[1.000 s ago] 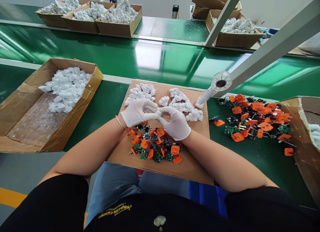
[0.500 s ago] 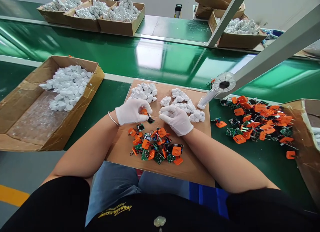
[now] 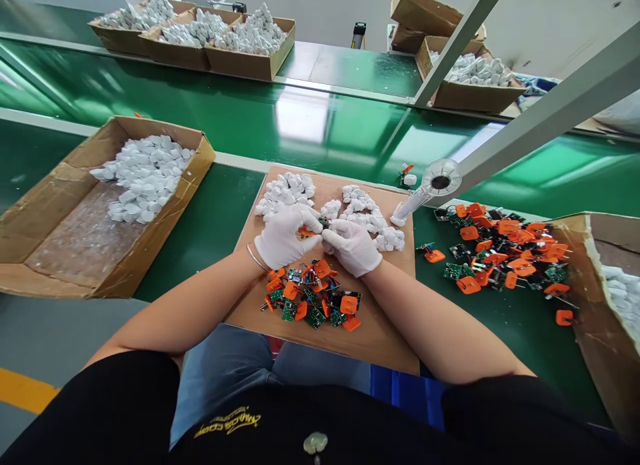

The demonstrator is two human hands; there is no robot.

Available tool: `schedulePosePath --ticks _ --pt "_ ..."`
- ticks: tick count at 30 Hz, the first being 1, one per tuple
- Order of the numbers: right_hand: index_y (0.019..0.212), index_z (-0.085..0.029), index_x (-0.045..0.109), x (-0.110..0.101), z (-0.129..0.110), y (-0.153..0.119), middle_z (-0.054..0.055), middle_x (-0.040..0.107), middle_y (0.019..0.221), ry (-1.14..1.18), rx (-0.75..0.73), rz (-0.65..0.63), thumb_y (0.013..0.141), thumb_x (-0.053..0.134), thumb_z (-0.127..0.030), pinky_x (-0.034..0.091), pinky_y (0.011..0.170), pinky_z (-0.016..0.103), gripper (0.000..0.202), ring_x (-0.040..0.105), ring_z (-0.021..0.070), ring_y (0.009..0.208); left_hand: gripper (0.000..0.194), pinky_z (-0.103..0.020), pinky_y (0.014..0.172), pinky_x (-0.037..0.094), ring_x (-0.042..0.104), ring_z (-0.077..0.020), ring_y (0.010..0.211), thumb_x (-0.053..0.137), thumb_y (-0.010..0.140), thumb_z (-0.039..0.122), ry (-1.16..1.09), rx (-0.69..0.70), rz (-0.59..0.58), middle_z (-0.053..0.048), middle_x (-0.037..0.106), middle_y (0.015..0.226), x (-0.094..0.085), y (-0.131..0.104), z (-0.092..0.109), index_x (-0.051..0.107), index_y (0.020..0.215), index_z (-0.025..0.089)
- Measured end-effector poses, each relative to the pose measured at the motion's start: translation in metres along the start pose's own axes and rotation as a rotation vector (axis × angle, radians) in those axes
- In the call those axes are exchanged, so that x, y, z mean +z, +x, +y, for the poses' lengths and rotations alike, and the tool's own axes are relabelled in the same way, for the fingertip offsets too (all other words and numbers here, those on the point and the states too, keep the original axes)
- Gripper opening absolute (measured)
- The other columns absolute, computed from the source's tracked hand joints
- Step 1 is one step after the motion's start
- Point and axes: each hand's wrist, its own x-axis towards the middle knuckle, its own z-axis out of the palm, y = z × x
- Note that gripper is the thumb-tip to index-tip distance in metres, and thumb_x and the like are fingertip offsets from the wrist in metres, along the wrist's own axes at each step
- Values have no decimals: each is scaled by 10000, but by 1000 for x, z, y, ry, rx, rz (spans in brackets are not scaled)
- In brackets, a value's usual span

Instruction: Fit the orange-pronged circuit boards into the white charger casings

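1. One small circuit board (image 3: 325,222) with an orange tab (image 3: 306,232), held in the left hand (image 3: 286,239) over the cardboard sheet (image 3: 383,328); mostly covered by white glove, with only a dark green end and a bit of orange showing.
2. Left thumb and fingers clamped on that board and tab; exact grip too small to make out.
3. Right hand (image 3: 353,247) just beside, bent fingers and thumb near each other at the board's end; cannot tell whether closed on it or on something hidden.
4. Below both wrists, on the sheet, a tangled pile of boards (image 3: 316,317) with orange tabs, overlapping too much to count.
5. Beyond the hands, white caps (image 3: 285,193) in loose heaps, partly hidden behind gloves.
6. At the sheet's far right corner, a clear plastic reel (image 3: 441,181) with a handle.
7. Farther right, a larger pile of orange-tabbed boards (image 3: 505,248) near the right box (image 3: 585,278), cut off by the view's edge.
8. To the left, an open cardboard box (image 3: 167,241), holding more white caps; left edge cut off.
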Motion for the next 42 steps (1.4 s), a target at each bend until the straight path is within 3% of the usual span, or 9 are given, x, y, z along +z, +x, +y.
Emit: schedulePosePath --ticks 3,6,9,13,17,21,29,37,42 --pt "635 -201 529 -1 -2 -1 -35 547 542 50 0 6 785 750 -504 356 491 258 405 461 101 498 171 -380 835 566 669 -182 824 779 749 281 37 4 5 -38 706 812 1 1 7 638 758 185" --pt "641 -192 537 -2 -3 -1 -27 551 537 92 -29 -15 792 745 -497 331 491 255 399 449 99 499 246 -344 778 584 684 -166 799 785 746 283 -40 -185 10 -46 713 869 -3 5 4 648 912 163" --pt "674 -180 564 -2 -4 -1 -30 547 530 128 -27 -70 762 771 -509 311 484 246 399 437 95 492 480 -356 828 609 723 -194 901 817 685 243 -156 -322 -177 -78 738 1028 -11 12 -2 655 1128 156" --pt "695 -173 590 -1 -4 -3 -29 554 531 153 22 -132 756 775 -531 353 485 249 407 443 98 484 549 -411 1036 556 663 -272 1200 822 657 200 -193 -231 -424 -88 719 1235 -17 17 -5 706 1193 203" --pt "757 -148 647 -3 -5 -6 9 620 670 216 62 -248 793 752 -540 367 489 252 407 464 95 525 486 -428 1085 526 597 -285 1318 800 715 223 -330 -159 -470 -104 655 1369 -20 13 -10 725 1195 226" --pt "794 -142 669 -4 -1 -7 -4 585 631 186 97 -322 820 735 -563 367 482 251 426 458 98 528 346 -461 1112 498 618 -280 1289 840 701 234 -344 -119 -409 -117 670 1338 -21 6 -18 771 1040 219" --pt "1037 -206 659 1 4 1 22 777 912 335 41 -51 663 898 -352 595 618 271 468 689 115 647 294 -428 980 564 710 -238 1040 841 678 232 -412 -244 8 -88 767 1045 -20 4 -17 724 939 164" --pt "1013 -153 771 2 -3 -9 31 767 721 139 -5 61 734 850 -382 541 435 250 370 608 101 444 354 -379 908 562 683 -210 937 721 723 145 -154 -25 -141 -69 732 1003 -20 -4 -14 708 1075 175" --pt "1042 -209 791 -2 2 -6 61 801 1001 264 -39 57 683 891 -386 662 713 379 413 731 161 688 350 -377 902 570 684 -208 940 708 746 126 -186 5 -92 -82 723 1012 -15 -7 -15 683 1093 166"
